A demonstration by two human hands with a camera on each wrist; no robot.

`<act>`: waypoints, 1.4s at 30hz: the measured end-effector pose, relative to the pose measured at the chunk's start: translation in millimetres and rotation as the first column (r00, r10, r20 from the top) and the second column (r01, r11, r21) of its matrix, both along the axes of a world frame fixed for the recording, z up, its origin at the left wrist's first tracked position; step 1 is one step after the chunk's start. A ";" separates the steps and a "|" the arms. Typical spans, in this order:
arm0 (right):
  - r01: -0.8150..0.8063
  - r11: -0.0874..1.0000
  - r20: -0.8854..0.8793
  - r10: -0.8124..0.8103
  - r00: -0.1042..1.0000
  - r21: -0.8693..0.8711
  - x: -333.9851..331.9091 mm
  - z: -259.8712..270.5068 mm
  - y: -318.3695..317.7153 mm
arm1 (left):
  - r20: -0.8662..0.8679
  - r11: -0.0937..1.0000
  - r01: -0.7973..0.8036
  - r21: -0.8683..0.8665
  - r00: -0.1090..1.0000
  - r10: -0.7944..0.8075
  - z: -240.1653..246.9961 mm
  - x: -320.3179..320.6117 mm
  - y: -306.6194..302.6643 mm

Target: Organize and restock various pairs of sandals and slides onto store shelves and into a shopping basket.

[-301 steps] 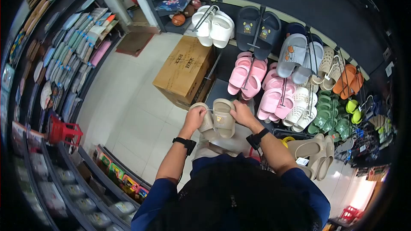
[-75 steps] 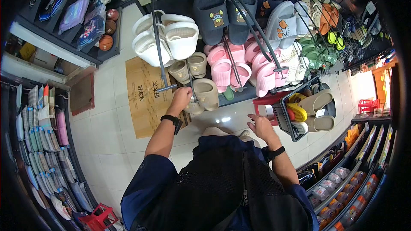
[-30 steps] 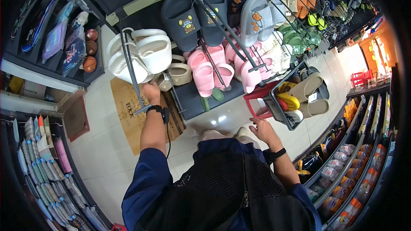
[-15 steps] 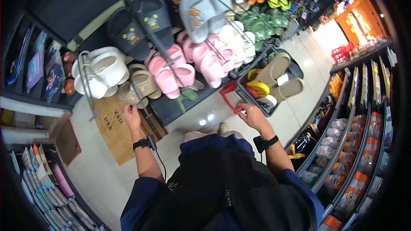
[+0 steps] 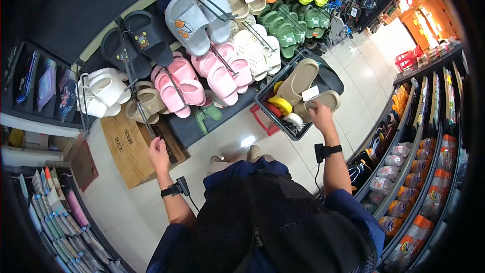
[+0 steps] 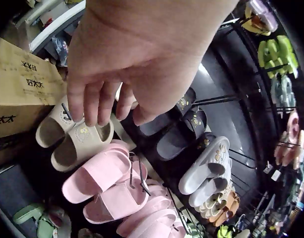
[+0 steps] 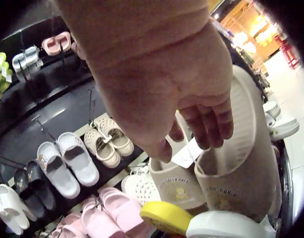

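Observation:
My right hand (image 5: 321, 116) reaches over the black basket (image 5: 277, 127), its fingers overlapping one of the large beige slippers (image 5: 299, 83) there. A white tag (image 5: 310, 94) hangs on the pair. In the right wrist view, the loosely bent fingers of the right hand (image 7: 167, 89) hang over the beige slipper's (image 7: 238, 144) opening, holding nothing. Below the hanging rack, my left hand (image 5: 159, 154) is raised near the cardboard box (image 5: 121, 141) with nothing in it. The left wrist view has smaller beige slippers (image 6: 82, 144) on a hook beyond the left hand (image 6: 137, 64).
Pink slippers (image 5: 177, 83), white slippers (image 5: 108, 90) and dark slippers (image 5: 146, 35) hang on metal hooks along the wall. A red stool (image 5: 265, 124) stands under the basket. Yellow slippers (image 5: 280, 103) lie inside it. Shelves of packaged goods (image 5: 399, 172) line the right side.
Ten seconds ago both hands held small beige slippers, which later hang on the rack. The left hand has come away from the rack; the right has moved over the basket. The view has turned right.

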State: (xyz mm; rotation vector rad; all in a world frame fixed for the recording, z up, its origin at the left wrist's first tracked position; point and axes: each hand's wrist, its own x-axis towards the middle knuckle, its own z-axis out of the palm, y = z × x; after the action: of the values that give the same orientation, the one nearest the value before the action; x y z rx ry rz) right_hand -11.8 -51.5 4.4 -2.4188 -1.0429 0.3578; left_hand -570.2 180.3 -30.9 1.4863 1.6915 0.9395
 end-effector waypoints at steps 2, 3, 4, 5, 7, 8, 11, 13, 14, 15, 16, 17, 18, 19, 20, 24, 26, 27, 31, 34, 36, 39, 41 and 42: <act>-0.110 0.994 0.132 0.108 0.985 0.010 0.0 -16.5 11.1 | -0.008 1.000 0.003 -0.010 1.000 -0.003 -0.1 11.3 -10.2; -0.116 0.991 0.070 0.120 0.990 -0.060 2.9 -24.2 17.8 | -0.010 1.000 0.018 -0.023 1.000 -0.018 0.5 16.2 -14.6; -0.120 0.991 0.064 0.124 0.990 -0.055 3.4 -28.6 23.4 | -0.017 1.000 0.014 -0.019 1.000 -0.014 4.4 22.3 -19.6; -0.130 0.989 0.034 0.133 0.991 -0.074 3.1 -32.7 28.9 | -0.040 0.998 0.039 -0.044 0.998 -0.041 8.2 28.4 -24.4; -0.161 0.987 0.039 0.162 0.986 -0.018 5.2 -43.0 36.6 | -0.039 0.996 0.063 -0.069 0.997 -0.065 11.5 37.4 -32.5; -0.167 0.986 0.034 0.168 0.985 -0.011 7.5 -46.4 38.8 | -0.045 0.996 0.056 -0.064 0.997 -0.059 13.3 40.1 -35.7; -0.139 0.989 0.032 0.140 0.990 -0.041 11.4 -52.2 43.4 | -0.043 0.995 0.084 -0.063 0.995 -0.086 11.2 41.8 -42.3; -0.147 0.987 0.106 0.140 0.984 0.059 14.8 -61.0 42.8 | -0.058 0.995 0.079 -0.064 0.995 -0.083 15.3 46.5 -46.5; -0.150 0.987 0.104 0.143 0.984 0.061 15.7 -65.4 42.2 | -0.072 0.994 0.080 -0.070 0.994 -0.085 17.2 48.4 -47.9; -0.114 0.991 0.111 0.106 0.988 0.071 13.7 -63.4 42.6 | -0.075 0.995 0.076 -0.067 0.994 -0.081 19.2 51.7 -49.5; -0.078 0.994 0.117 0.068 0.991 0.081 11.9 -61.2 42.0 | -0.085 0.996 0.071 -0.048 0.994 -0.075 21.0 55.6 -51.8; -0.081 0.993 0.114 0.071 0.991 0.083 10.7 -58.6 41.3 | -0.094 0.997 0.067 -0.030 0.993 -0.070 22.9 58.8 -52.8; -0.048 0.993 0.140 0.033 0.990 0.107 9.3 -55.3 40.9 | -0.097 0.998 0.064 -0.029 0.993 -0.067 22.1 59.4 -52.4; -0.014 0.991 0.165 -0.008 0.986 0.132 8.8 -51.8 39.8 | -0.095 0.997 0.076 -0.030 0.992 -0.079 21.3 60.8 -51.9; -0.014 0.991 0.163 -0.008 0.987 0.133 9.9 -47.6 38.8 | -0.093 0.995 0.090 -0.033 0.991 -0.092 20.2 62.0 -51.1; 0.030 0.924 0.177 -0.105 0.979 0.380 14.2 -5.9 34.2 | -0.091 0.990 0.139 -0.021 0.986 -0.140 29.8 72.6 -47.3; 0.093 0.858 0.035 -0.128 0.991 0.505 17.5 22.3 33.5 | -0.085 0.978 0.206 -0.015 0.975 -0.207 37.6 85.0 -42.7; 0.123 0.826 -0.009 -0.141 0.990 0.550 17.7 32.4 34.9 | -0.092 0.967 0.255 -0.011 0.962 -0.255 45.5 95.2 -39.3; 0.208 0.716 -0.358 0.063 0.932 0.667 8.2 59.6 42.7 | -0.064 0.891 0.446 0.090 0.895 -0.441 99.0 163.6 -40.6; 0.206 0.723 -0.482 0.197 0.854 0.660 -18.5 77.3 52.9 | -0.029 0.786 0.605 0.127 0.794 -0.607 141.1 216.8 -49.3; 0.183 0.717 -0.549 0.318 0.773 0.673 -36.2 76.9 60.4 | -0.040 0.713 0.687 0.143 0.724 -0.689 159.3 242.9 -53.7; 0.164 0.741 -0.591 0.361 0.721 0.651 -66.1 76.0 70.1 | -0.106 0.693 0.685 0.226 0.724 -0.681 170.5 270.1 -57.6; 0.138 0.728 -0.595 0.420 0.685 0.672 -79.9 69.5 76.3 | -0.137 0.723 0.644 0.251 0.763 -0.632 163.6 280.2 -61.0; 0.142 0.724 -0.602 0.429 0.674 0.675 -88.6 69.9 79.1 | -0.138 0.727 0.639 0.251 0.767 -0.626 159.5 280.1 -61.0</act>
State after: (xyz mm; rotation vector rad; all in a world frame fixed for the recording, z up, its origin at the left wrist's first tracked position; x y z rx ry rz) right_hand -100.4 27.6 74.3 -1.2943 -0.7884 0.7730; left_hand -290.1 119.3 128.7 2.1021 0.9493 0.7770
